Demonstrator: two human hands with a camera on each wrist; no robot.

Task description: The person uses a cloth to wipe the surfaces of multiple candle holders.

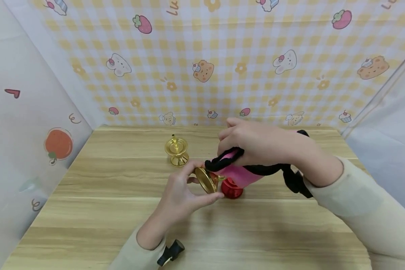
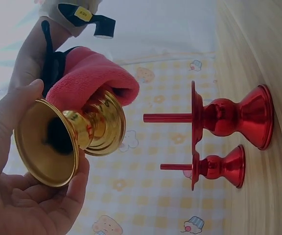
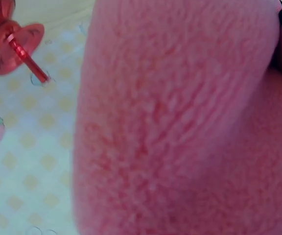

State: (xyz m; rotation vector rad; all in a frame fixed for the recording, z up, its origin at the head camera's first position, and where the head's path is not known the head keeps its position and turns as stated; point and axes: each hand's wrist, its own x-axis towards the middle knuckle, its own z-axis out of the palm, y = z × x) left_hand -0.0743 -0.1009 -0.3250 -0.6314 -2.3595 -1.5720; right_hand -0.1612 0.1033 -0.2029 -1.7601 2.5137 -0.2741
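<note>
My left hand (image 1: 180,195) grips a gold candle holder (image 1: 206,181) by its flared foot, thumb on one side and fingers on the other. The holder is tipped on its side above the table, its hollow underside showing in the left wrist view. In my right hand (image 1: 253,141) is a pink fluffy cloth (image 1: 239,175) with black edging. The cloth (image 2: 94,76) laps over the stem and dish of the gold holder in the left wrist view. Pink fabric (image 3: 180,117) fills most of the right wrist view, hiding the right fingers.
A second gold candle holder (image 1: 179,159) stands upright on the wooden table (image 1: 121,210), left of and behind the hands. Two red candle holders, a nearer one (image 2: 251,117) and a farther one (image 2: 233,166), stand upright. A patterned curtain (image 1: 222,86) hangs behind the table.
</note>
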